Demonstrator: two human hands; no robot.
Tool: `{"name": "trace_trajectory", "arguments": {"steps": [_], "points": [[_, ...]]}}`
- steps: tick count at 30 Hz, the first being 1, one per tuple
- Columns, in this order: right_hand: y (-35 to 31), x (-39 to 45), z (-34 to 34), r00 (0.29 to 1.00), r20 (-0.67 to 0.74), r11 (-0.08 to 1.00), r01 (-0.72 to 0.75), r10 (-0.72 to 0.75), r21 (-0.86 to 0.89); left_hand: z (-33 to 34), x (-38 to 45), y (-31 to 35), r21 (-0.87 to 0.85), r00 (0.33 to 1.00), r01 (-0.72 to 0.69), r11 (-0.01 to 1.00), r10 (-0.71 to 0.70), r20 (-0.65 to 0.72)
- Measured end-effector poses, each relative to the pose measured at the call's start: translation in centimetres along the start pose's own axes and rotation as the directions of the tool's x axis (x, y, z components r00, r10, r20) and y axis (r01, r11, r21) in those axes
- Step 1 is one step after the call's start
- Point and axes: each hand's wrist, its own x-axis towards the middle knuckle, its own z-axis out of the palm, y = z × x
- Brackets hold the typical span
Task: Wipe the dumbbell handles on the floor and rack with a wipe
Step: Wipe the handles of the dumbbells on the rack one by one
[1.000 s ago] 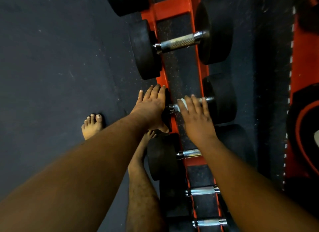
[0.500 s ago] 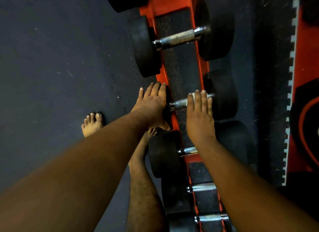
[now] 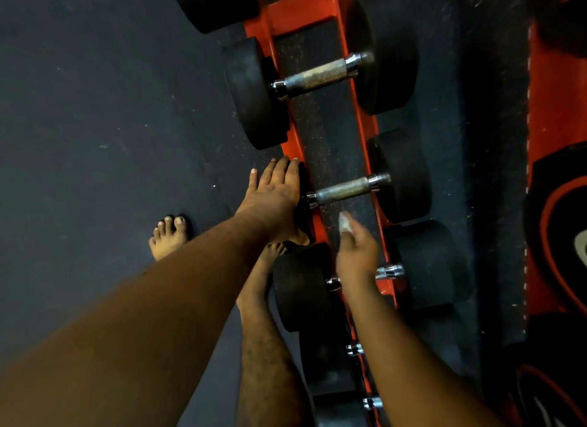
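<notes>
The left hand [image 3: 274, 198] lies flat, fingers extended, on the near weight head of the middle dumbbell [image 3: 344, 190], covering most of that head; it grips nothing. The right hand [image 3: 355, 255] is closed, pinching a small white wipe [image 3: 344, 223] that protrudes above the knuckles. The wipe is blurred and its shape is hard to make out. It hangs just short of the middle dumbbell's knurled handle, apart from it.

The right wrist hides the centre of the next dumbbell handle [image 3: 389, 271]; only its chrome collars show either side. Two further handles lower down are largely concealed behind the right forearm, with only chrome ends visible. The dumbbell at the top edge is cut off by the frame.

The orange rack [image 3: 359, 121] runs from the top to the bottom of the view, carrying a larger dumbbell [image 3: 320, 75] beyond the middle one, its handle fully exposed. Two bare feet stand on the dark floor [image 3: 95, 109] left of the rack; the near one is partly hidden beneath the left forearm. Orange-and-black objects at the right edge are cut off and cannot be identified.
</notes>
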Motion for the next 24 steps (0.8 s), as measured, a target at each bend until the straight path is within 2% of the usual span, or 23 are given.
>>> {"name": "trace_trajectory", "arguments": {"steps": [1,2,3,5,7,9,13,18,19,21,24], "points": [[-0.8,0.4,0.6,0.976,-0.03,0.933,-0.197,0.216,0.301,0.0,0.0,0.0,-0.002,1.0,0.0,1.0,0.0,0.002],[-1.7,1.1,1.0,0.929,0.003,0.776,-0.311,0.37,0.549,0.0,0.1,0.0,0.0,1.0,-0.002,1.0,0.002,0.007],[-2.8,2.2,1.3,0.9,0.058,0.624,-0.345,0.432,0.702,0.0,0.1,0.0,0.001,1.0,-0.002,1.0,0.002,0.005],[-5.0,4.2,1.2,0.886,0.112,0.429,-0.324,0.45,0.843,0.0,0.2,0.0,0.007,1.0,-0.004,1.0,0.004,0.007],[-7.1,5.5,0.9,0.879,0.133,0.312,-0.299,0.458,0.902,0.1,0.3,0.0,0.01,1.0,-0.001,1.0,0.001,0.009],[-8.4,5.3,0.9,0.871,0.156,0.286,-0.315,0.466,0.905,0.1,0.3,0.0,0.01,1.0,0.003,1.0,-0.003,0.01],[-9.0,4.0,1.2,0.881,0.26,0.369,-0.411,0.394,0.834,0.0,0.2,-0.1,0.005,1.0,0.003,1.0,-0.003,0.0],[-10.8,4.0,0.7,0.865,0.084,0.541,-0.383,0.495,0.749,0.5,0.3,-0.4,-0.006,1.0,0.0,1.0,0.0,-0.009],[-11.1,4.2,0.8,0.856,0.097,0.532,-0.4,0.508,0.746,0.4,0.4,-0.3,-0.005,1.0,0.0,1.0,0.0,-0.013],[-11.2,4.8,1.0,0.835,0.178,0.447,-0.444,0.52,0.777,0.3,0.4,-0.1,0.001,1.0,0.003,1.0,-0.003,-0.001],[-10.9,5.7,0.7,0.842,0.23,0.344,-0.427,0.488,0.836,0.2,0.3,-0.2,0.001,1.0,0.003,1.0,-0.003,0.006]]}}
